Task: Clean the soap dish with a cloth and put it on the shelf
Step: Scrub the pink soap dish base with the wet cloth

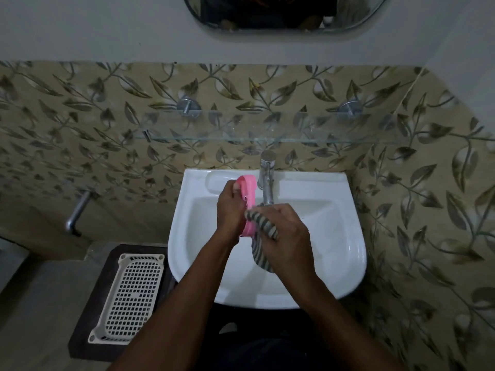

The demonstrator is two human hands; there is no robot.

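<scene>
Over the white sink [334,236], my left hand [230,210] grips a pink soap dish [249,188], held on edge so that its length runs away from me. My right hand [284,234] holds a grey-and-white striped cloth [265,228] bunched against the dish's right side; a tail of the cloth hangs down into the basin. The glass shelf [267,135] is mounted on the tiled wall above the tap, on two round metal brackets, and carries nothing.
A chrome tap [267,178] stands at the back of the sink, just right of the dish. A white perforated plastic basket [131,295] lies on a dark stand to the left. A second metal tap [77,212] juts from the left wall. A mirror [284,14] hangs above.
</scene>
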